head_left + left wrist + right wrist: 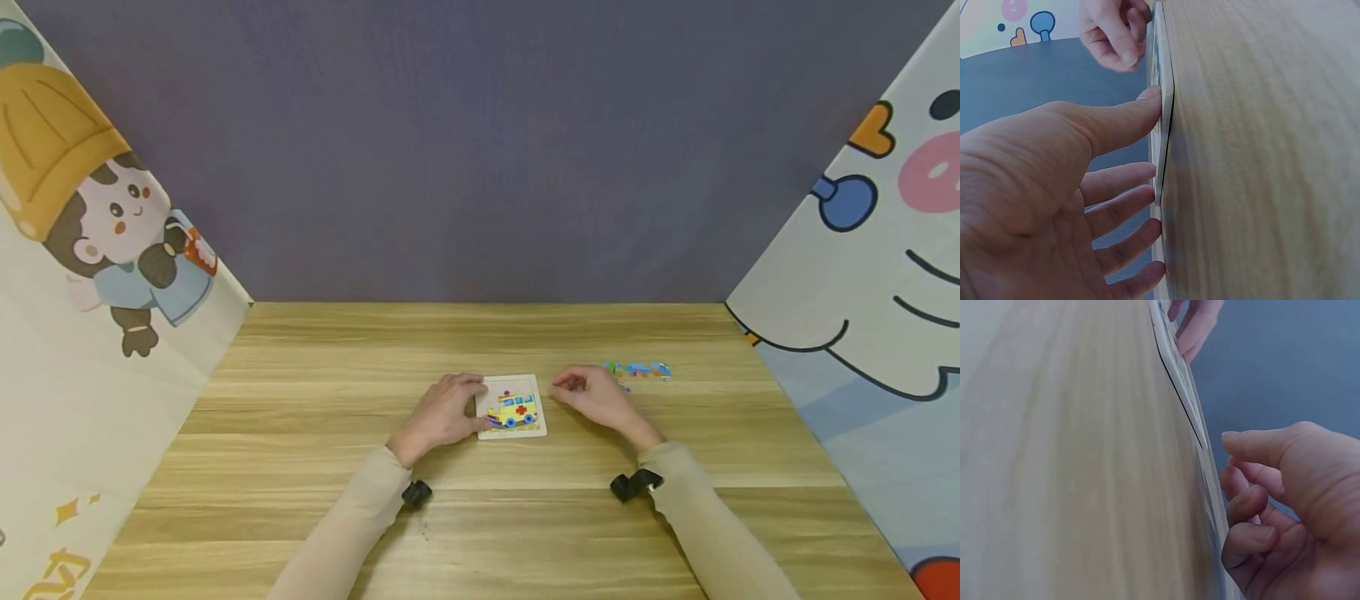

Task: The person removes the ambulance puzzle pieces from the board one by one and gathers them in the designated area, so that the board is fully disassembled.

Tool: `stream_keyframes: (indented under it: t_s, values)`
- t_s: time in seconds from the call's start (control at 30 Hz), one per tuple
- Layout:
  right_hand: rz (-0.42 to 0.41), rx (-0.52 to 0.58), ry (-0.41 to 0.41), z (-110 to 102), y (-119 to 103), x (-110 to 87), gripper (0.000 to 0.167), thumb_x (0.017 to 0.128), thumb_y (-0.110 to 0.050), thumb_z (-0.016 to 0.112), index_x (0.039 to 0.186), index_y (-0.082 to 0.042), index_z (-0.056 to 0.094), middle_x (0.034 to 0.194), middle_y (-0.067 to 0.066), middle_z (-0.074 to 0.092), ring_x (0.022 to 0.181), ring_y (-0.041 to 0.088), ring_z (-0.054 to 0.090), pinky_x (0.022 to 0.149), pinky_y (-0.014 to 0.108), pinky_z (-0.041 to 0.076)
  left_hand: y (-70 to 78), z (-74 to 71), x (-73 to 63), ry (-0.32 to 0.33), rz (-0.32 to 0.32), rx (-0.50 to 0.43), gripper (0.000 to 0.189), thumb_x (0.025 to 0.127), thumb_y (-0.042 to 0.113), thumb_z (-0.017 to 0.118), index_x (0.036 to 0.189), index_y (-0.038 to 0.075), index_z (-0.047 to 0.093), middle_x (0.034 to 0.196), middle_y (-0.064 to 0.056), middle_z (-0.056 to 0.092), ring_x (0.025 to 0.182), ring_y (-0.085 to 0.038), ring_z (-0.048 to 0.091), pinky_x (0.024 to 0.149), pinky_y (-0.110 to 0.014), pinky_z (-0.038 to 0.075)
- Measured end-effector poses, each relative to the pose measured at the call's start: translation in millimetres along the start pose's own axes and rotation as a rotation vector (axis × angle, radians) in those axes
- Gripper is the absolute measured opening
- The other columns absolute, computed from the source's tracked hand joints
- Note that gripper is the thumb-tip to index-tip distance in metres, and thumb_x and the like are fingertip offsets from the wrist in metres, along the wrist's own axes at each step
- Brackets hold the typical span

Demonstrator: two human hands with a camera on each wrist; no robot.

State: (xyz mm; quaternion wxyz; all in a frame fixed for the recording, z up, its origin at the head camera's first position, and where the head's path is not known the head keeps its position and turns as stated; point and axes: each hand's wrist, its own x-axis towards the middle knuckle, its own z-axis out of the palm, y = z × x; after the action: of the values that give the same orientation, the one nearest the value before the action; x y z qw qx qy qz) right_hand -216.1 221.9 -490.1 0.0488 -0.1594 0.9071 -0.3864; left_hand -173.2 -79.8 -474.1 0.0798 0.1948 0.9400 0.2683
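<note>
L hand (441, 412), fingers loosely extended, thumb on board (527, 384) just to its R, prob. steadying it. R hand (602, 402) half-curled, nothing visibly held; pieces (638, 369) just beyond, prob. for easy reach.

pale square board (525, 386) with yellow ambulance (517, 410), flat, touching left fingers (465, 379); small colourful pieces (661, 370) right of right fingers (581, 372).

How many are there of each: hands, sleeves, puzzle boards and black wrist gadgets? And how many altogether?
Hands: 2 (left hand, right hand)
Sleeves: 2 (left sleeve, right sleeve)
Puzzle board: 1
Black wrist gadgets: 2 (left gadget, right gadget)
Total: 7
</note>
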Motion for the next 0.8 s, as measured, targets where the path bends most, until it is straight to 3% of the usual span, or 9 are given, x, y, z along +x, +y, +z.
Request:
stream_keyframes:
  t_s: [0.2,0.43,0.63,0.8]
  values:
    - [-0.019,-0.047,-0.011,6,-13,6.9,0.015,0.098,-0.03,0.078,0.106,-0.017,0.081,0.094,-0.003,0.076,0.078,0.012,0.064,0.072,0.03,0.053,1.8,0.0,-0.4,0.001,-0.005,-0.001,0.062,0.094,0.037,0.083,0.144,0.004,0.065,0.161,-0.012,0.054,0.151,-0.04,0.046,0.126,-0.06,0.036]
    - [-0.085,-0.069,-0.14,17,-29,14.7,0.021,0.1,-0.027,0.075,0.115,-0.012,0.078,0.096,-0.003,0.074,0.08,0.009,0.063,0.072,0.027,0.053,2.4,-0.8,0.1,-0.003,-0.018,-0.005,0.062,0.095,0.037,0.082,0.144,0.004,0.065,0.161,-0.011,0.054,0.151,-0.039,0.046,0.125,-0.059,0.037]
    - [-0.102,-0.114,-0.264,26,-42,19.6,0.042,0.097,-0.039,0.079,0.129,-0.011,0.073,0.082,-0.005,0.066,0.06,0.009,0.05,0.061,0.027,0.046,1.6,-1.9,-0.2,-0.001,-0.007,0.003,0.061,0.095,0.037,0.082,0.143,0.004,0.066,0.16,-0.012,0.055,0.149,-0.039,0.047,0.124,-0.06,0.039]
    - [-0.137,-0.146,-0.303,32,-49,21.4,0.045,0.095,-0.043,0.081,0.13,-0.014,0.073,0.08,-0.006,0.061,0.06,0.008,0.045,0.062,0.026,0.042,1.0,-2.0,-0.9,-0.006,0.004,-0.004,0.061,0.095,0.037,0.082,0.143,0.003,0.066,0.16,-0.013,0.055,0.149,-0.04,0.047,0.124,-0.061,0.039]
